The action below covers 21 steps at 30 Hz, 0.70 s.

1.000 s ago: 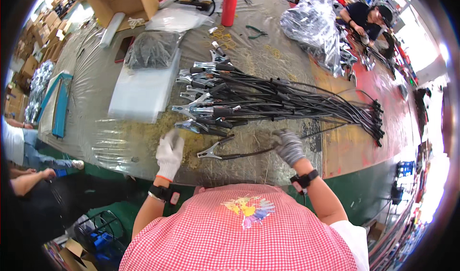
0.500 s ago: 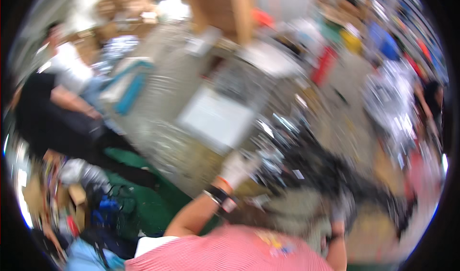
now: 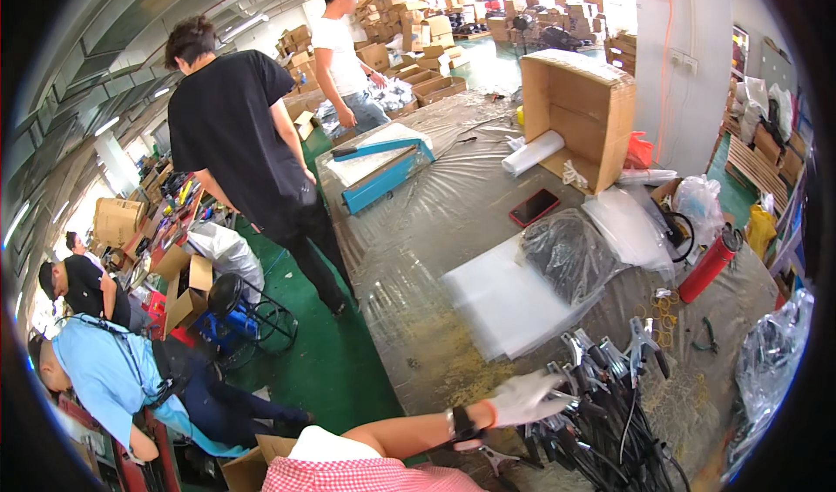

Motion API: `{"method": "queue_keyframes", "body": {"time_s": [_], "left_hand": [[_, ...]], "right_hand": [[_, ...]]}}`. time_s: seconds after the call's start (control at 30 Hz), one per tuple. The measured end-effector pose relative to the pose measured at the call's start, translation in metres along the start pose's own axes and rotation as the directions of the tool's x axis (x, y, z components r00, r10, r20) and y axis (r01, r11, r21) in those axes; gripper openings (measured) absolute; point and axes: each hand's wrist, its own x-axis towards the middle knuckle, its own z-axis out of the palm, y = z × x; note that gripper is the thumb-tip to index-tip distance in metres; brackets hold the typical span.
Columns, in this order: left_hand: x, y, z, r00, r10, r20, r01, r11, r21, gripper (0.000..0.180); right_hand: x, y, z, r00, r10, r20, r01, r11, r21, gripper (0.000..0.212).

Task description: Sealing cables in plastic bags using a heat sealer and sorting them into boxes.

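Observation:
My left hand [image 3: 527,398], in a white glove with a dark band at the wrist, reaches out over the table. Its fingers are stretched and lie against a bundle of black cables [image 3: 601,435] with silver metal clamps [image 3: 640,344] at their ends. The bundle lies at the table's near right edge, most of the clamps pointing away from me. A single loose clamp [image 3: 498,459] shows below my wrist. My right hand is outside the picture.
On the plastic-covered table [image 3: 409,274] are clear plastic bags [image 3: 505,296], a phone [image 3: 534,207], a red cylinder [image 3: 710,266], pliers [image 3: 705,335], a blue-edged cutter [image 3: 383,178] and an open cardboard box [image 3: 579,117]. A person in black [image 3: 235,135] stands along the left edge.
The view has swung and sharpened, taking in more of the room. My right hand, earlier at the black bundle, has left the picture. My left hand's fingers are now stretched along the clamps.

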Motion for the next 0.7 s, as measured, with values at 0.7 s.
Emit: {"method": "queue_keyframes", "body": {"time_s": [0.7], "left_hand": [[-0.059, -0.063, 0.037, 0.889, -0.042, 0.456, 0.077, 0.995, -0.058, 0.059]], "right_hand": [[-0.005, -0.075, -0.029, 0.953, 0.202, 0.224, -0.295, 0.785, 0.545, 0.045]]}}
